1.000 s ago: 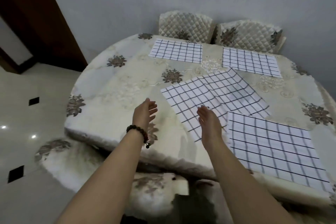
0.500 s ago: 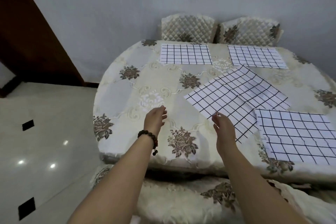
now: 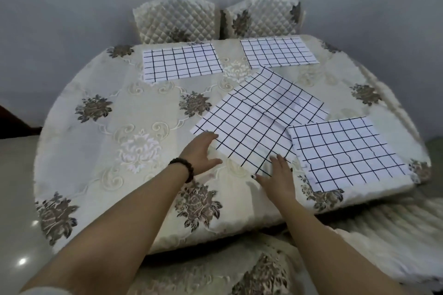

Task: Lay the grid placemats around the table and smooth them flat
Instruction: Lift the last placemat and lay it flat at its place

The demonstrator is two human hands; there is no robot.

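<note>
Two loose placemats lie crossed near the middle of the table (image 3: 100, 155), taking the person's seat as 6 o'clock. The top placemat (image 3: 244, 136) is the one in hand. The lower placemat (image 3: 287, 96) shows beyond it toward 1 o'clock. Step in hand, as judged: taking up the top sheet to carry it to a free place.

Recommendations, left to right:
- **Left hand (image 3: 200, 153):** it wears a beaded bracelet (image 3: 183, 170) at the wrist and is flat, fingers straight, thumb spread, holding nothing. It should slide under the sheet's left edge, not press down on it.
- **Right hand (image 3: 278, 175):** it is likewise spread wide and holds nothing. It should take the near corner.
- **The lift:** raise both sides together and level, so the lower sheet is not dragged. The near-right placemat (image 3: 347, 151) at 4 o'clock appears to overlap the pile's right edge and could shift.
- **Destination:** the far-left placemat (image 3: 182, 62) at 11 o'clock and the far-right placemat (image 3: 279, 51) at 1 o'clock already lie flat. The 8 to 9 o'clock side looks the likely place.
- **Smoothing:** once the sheet is down, stroke from the centre outward.

Position: the top placemat's left corner touches the left fingertips (image 3: 212, 136) and runs from that hand toward 2 o'clock. Its near corner lies under the right fingertips (image 3: 275, 159), toward 12 o'clock. Whether any finger is beneath the cloth cannot be told.
</note>
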